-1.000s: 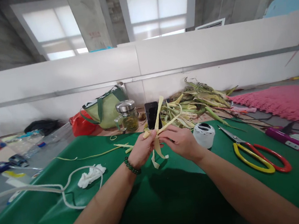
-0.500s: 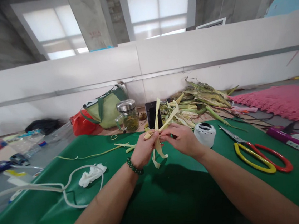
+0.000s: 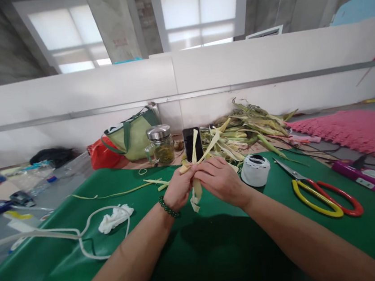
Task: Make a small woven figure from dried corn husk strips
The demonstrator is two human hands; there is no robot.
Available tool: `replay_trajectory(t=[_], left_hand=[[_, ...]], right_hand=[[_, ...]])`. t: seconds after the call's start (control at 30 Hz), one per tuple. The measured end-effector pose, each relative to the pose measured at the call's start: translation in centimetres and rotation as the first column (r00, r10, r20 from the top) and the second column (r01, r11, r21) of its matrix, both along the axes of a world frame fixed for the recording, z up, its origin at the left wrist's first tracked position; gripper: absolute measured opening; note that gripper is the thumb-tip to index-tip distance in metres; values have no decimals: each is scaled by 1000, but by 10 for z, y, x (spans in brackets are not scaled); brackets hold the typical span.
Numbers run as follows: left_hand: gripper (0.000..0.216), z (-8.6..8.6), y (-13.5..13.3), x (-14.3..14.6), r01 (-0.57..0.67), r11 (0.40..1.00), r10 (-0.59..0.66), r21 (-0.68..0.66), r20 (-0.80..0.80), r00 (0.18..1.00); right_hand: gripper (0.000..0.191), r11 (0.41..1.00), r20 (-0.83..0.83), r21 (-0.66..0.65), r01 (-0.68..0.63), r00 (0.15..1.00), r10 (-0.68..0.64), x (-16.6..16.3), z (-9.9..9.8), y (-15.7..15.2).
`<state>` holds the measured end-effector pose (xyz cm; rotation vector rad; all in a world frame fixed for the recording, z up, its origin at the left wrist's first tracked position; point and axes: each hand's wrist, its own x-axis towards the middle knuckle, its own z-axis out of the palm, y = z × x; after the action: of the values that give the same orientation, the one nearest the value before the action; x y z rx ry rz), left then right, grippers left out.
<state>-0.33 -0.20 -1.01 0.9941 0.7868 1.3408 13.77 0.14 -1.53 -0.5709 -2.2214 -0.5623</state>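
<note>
Pale yellow corn husk strips (image 3: 198,189) cross between my two hands, some ends pointing up and others hanging below. My left hand (image 3: 179,188), with a green bead bracelet at the wrist, pinches the strips where they cross. Against it from the right, my right hand (image 3: 221,181) has its fingers closed on the same strips; the exact grip is hidden behind its knuckles. Just behind the upright ends stands a dark phone (image 3: 190,147). Beside my right hand sits a white roll (image 3: 256,170), apart from it.
Red-and-yellow-handled scissors (image 3: 318,193) lie at right on the green mat (image 3: 217,254). A heap of husks (image 3: 256,123), a lidded glass mug (image 3: 160,146) and a green bag (image 3: 136,139) stand behind. At left are white tubing (image 3: 79,236) and crumpled tissue (image 3: 113,219).
My right hand has closed in toward my left hand, its fingers now over the crossing strips. The upright and hanging husk ends have shifted slightly downward.
</note>
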Motion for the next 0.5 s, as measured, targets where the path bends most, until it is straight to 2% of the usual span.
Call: replay_trajectory(t=[0.1,0.23,0.4,0.5], left_hand=[[30,0,-1,0,20,1000,-21,-16,-37,999],[33,2,-4,1,70,997,-68,17,-80,994],[21,1,-6,1,138,989,-132,51,-99,986],[10,0,-6,-1,125,985,-103,122,-169,980]], right_hand=[[21,994,-136,-61,-88,988,79,1,0,4],[20,953,-297,-222,-205,946,134,3,0,8],[12,896,-464,-374,-241,885,44,4,1,7],[6,841,-537,-465,-277,843,-19,3,4,5]])
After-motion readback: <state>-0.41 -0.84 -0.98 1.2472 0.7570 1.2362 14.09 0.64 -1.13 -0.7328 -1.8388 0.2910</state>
